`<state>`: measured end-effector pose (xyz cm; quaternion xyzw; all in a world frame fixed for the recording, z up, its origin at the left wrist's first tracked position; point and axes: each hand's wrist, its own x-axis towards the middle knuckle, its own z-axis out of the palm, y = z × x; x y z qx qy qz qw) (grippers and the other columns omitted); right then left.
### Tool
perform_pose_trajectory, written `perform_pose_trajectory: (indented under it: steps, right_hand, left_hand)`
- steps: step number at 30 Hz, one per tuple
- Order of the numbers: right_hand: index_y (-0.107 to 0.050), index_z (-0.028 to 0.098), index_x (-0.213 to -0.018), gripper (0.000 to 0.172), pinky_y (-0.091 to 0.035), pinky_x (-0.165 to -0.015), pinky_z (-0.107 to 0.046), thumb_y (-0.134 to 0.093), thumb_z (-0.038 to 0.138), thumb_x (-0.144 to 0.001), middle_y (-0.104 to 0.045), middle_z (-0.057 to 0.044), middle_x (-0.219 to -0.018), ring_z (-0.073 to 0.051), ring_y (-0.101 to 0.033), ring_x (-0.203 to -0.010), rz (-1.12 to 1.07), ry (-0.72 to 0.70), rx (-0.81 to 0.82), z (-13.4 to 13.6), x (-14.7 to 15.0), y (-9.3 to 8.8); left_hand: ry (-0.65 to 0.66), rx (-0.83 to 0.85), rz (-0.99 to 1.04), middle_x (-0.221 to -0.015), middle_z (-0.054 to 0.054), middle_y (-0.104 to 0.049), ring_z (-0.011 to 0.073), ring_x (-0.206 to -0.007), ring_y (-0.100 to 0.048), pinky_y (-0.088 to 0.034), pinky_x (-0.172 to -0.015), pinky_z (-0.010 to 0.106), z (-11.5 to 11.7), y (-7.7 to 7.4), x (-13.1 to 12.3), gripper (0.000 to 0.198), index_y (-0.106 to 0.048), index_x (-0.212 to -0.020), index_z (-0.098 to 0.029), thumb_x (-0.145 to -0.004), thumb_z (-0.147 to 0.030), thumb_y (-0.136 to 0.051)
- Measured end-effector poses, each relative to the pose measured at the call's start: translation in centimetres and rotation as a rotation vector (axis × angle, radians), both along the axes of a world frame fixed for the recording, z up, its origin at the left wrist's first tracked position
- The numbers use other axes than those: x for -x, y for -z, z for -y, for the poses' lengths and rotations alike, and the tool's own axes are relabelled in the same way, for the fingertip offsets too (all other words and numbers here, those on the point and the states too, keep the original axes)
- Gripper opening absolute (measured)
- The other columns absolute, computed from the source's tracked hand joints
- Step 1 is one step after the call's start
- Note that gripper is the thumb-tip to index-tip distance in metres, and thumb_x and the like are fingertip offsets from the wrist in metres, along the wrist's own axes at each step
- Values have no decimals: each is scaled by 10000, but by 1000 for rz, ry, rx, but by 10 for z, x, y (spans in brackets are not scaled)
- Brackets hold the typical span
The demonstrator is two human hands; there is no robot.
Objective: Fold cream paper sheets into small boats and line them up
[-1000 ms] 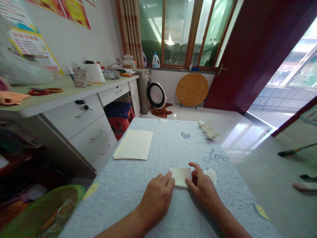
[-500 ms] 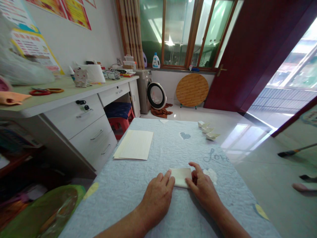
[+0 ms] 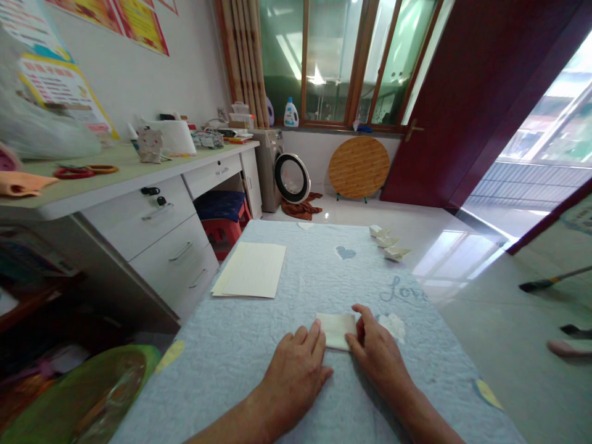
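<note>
A small folded piece of pale paper (image 3: 338, 332) lies flat on the cloth-covered table, between my two hands. My left hand (image 3: 298, 369) rests at its left edge, fingers stretched out with the tips touching the paper and the thumb off it. At the right edge, my right hand (image 3: 375, 345) holds the paper with its thumb on top; the index finger is raised and bent, the other fingers curl in and are partly hidden. Farther left lies a stack of pale paper sheets (image 3: 252, 269). Several folded paper shapes (image 3: 396, 253) stand in a row at the far right edge.
The light blue quilted tablecloth (image 3: 314, 280) covers the table. To the left, a white desk (image 3: 152, 216) carries scissors (image 3: 76, 171) and clutter. A green-lined bin (image 3: 139, 357) stands by the table's left side. A red stool (image 3: 226, 225) is under the desk.
My left thumb has come away from the paper toward me, and the left fingers have straightened. My right hand stays at the right edge. The folded paper lies almost where it was.
</note>
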<state>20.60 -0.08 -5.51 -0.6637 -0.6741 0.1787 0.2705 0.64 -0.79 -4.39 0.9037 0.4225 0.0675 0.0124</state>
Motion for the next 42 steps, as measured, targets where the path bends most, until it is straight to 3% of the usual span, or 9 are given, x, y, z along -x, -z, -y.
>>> perform_pose_trajectory:
  steps: [5,10,12,22,28,36,42]
  right_hand:
    - [-594,173,-1163,377,-466,-891,-390,-559,97,-796,-608,-100,-1057,-255,-574,-975,175,-60,-229,3,1,-4]
    - [-661,212,-846,196,-445,-792,-314,-556,49,-871,-634,-37,-924,-198,-550,-852,261,-330,-162,4,6,-13]
    - [-656,205,-803,184,-430,-779,-300,-583,52,-875,-637,-24,-878,-187,-543,-831,259,-362,-136,5,7,-14]
    - [-611,185,-790,178,-380,-804,-319,-526,126,-934,-607,-31,-850,-192,-514,-825,290,-306,-132,8,18,-21]
    - [-581,195,-785,173,-355,-799,-325,-512,130,-930,-585,-28,-856,-196,-490,-834,287,-268,-165,7,20,-14]
    - [-569,201,-818,126,-342,-810,-335,-520,136,-913,-581,-37,-900,-209,-482,-864,321,-245,-135,7,22,-13]
    - [-564,205,-833,95,-340,-825,-342,-530,139,-892,-582,-40,-912,-216,-482,-873,339,-227,-136,7,23,-13]
  left_hand:
    - [8,2,-23,-1441,181,-508,309,-1139,-562,-520,-905,459,4,0,0,578,-509,-1362,-89,-914,-442,-606]
    - [8,16,-36,-1450,195,-493,310,-1138,-563,-516,-899,463,5,-2,-2,571,-491,-1379,-85,-932,-431,-577]
    - [2,28,-32,-1452,193,-491,314,-1146,-558,-511,-909,469,6,-3,-1,567,-485,-1382,-90,-931,-421,-578]
    - [30,83,116,-1360,72,-590,247,-1063,-578,-507,-950,424,-8,-10,11,218,-603,-1139,-183,-961,-190,-479]
    - [80,39,91,-1341,59,-603,245,-1032,-589,-522,-931,428,-12,-8,19,209,-605,-1132,-215,-963,-185,-488]
    - [211,-58,30,-1229,104,-643,234,-956,-607,-560,-823,385,-9,-2,19,234,-599,-1157,-130,-932,-111,-537]
    - [182,-51,-8,-1037,88,-653,227,-888,-602,-551,-768,371,-3,-2,13,155,-622,-1033,-137,-920,-94,-525]
